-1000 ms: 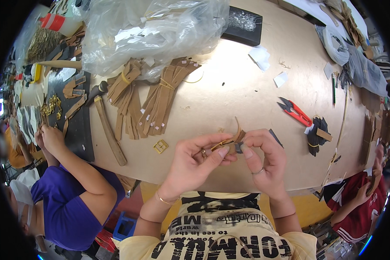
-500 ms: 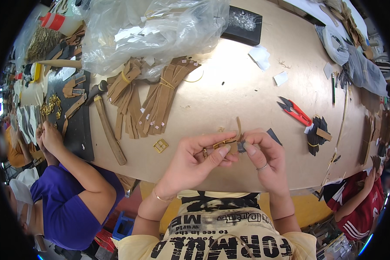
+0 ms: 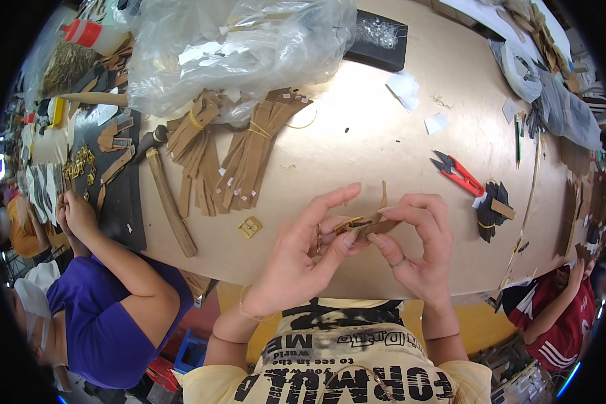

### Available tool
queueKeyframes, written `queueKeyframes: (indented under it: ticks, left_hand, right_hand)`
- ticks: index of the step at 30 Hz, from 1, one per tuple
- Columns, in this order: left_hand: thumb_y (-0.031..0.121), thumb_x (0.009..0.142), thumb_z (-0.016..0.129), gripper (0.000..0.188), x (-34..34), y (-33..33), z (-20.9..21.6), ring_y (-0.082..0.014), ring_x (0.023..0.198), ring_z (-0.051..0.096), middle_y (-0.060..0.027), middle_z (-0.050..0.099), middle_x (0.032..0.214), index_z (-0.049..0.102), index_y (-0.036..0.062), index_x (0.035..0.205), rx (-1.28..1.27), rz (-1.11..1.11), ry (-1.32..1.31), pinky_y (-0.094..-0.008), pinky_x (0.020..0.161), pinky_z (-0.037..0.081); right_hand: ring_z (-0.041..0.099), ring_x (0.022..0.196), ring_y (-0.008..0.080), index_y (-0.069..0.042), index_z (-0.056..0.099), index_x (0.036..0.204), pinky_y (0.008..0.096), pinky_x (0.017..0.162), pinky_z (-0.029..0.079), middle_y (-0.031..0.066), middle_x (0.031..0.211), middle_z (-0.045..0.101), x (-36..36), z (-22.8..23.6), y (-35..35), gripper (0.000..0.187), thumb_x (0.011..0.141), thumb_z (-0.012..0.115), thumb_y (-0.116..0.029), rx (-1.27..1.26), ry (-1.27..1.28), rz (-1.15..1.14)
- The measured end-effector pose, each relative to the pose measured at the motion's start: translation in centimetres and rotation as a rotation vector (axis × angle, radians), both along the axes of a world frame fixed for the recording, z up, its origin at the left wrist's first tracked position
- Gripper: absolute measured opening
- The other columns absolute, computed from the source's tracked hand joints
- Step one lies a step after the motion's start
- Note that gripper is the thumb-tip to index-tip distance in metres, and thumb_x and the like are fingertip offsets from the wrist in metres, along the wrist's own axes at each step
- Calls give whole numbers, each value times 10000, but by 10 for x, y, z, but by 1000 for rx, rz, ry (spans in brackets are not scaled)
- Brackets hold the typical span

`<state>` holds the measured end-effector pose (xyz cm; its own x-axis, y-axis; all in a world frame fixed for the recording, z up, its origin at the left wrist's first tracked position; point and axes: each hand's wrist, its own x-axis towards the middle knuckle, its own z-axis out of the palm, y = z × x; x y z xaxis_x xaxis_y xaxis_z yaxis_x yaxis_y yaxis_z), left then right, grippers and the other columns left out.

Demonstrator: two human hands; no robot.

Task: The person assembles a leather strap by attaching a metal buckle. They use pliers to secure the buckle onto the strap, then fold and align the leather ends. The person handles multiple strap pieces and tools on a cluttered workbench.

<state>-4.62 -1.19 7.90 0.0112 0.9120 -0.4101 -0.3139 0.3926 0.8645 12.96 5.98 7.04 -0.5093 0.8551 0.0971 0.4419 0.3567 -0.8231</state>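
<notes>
Between my hands, just above the table's near edge, is a brown leather strap (image 3: 382, 227) with a gold buckle (image 3: 345, 225) at its left end. My left hand (image 3: 301, 250) pinches the buckle end with its thumb; the index finger is raised off it. My right hand (image 3: 421, 246) grips the strap's other side between thumb and fingertips. A thin brown strip (image 3: 384, 194) sticks up from the piece. Fingers partly hide how strap and buckle join. To the left on the table lies a loose gold buckle (image 3: 250, 227).
Left of me lie a hammer (image 3: 168, 202) and banded bundles of brown straps (image 3: 252, 158). Red thread snips (image 3: 459, 176) and a dark bundle (image 3: 493, 214) lie at right. Behind are a clear plastic bag (image 3: 236, 57) and a black box (image 3: 377, 40). A co-worker (image 3: 114, 316) sits at left.
My left index finger has lifted off the piece. My right hand has shifted slightly right, and more of the brown strap now shows between the hands.
</notes>
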Motion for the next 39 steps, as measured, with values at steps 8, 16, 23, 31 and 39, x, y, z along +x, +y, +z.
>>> queueKeyframes:
  ticks: [8,16,23,31,39]
  left_hand:
    - [-12,958,510,536,1,1,4,-151,1056,606,-143,622,1150,279,-3,1441,21,46,-62,-288,884,553]
    - [3,954,531,515,0,1,5,-163,1021,632,-150,631,1141,308,-15,1418,20,67,-63,-295,877,559]
    - [-34,916,566,484,-5,-4,-2,-196,1050,634,-173,619,1162,360,-15,1354,83,-29,66,-286,866,552]
    - [-138,848,516,424,2,-9,-7,-286,1157,582,-232,545,1231,355,32,1202,355,78,69,-348,937,500]
    - [-112,828,606,554,-7,-4,-9,-211,1133,553,-132,526,1206,361,22,1307,211,62,-266,-321,960,463]
  right_hand:
    - [526,790,193,-106,678,903,337,776,351,10,834,589,3,4,2,227,725,802,-173,45,-50,77]
    - [551,763,199,-95,682,856,310,711,412,14,834,621,4,7,1,204,702,815,-116,-114,17,20]
    - [606,757,187,-99,690,850,300,646,468,19,864,641,9,3,2,175,698,771,-69,140,70,119]
    - [673,850,209,-90,673,846,317,699,521,79,961,697,10,10,7,126,727,716,-85,613,28,315]
    - [689,856,211,-41,611,810,312,750,543,107,941,709,12,1,3,103,768,702,-20,4,293,214]
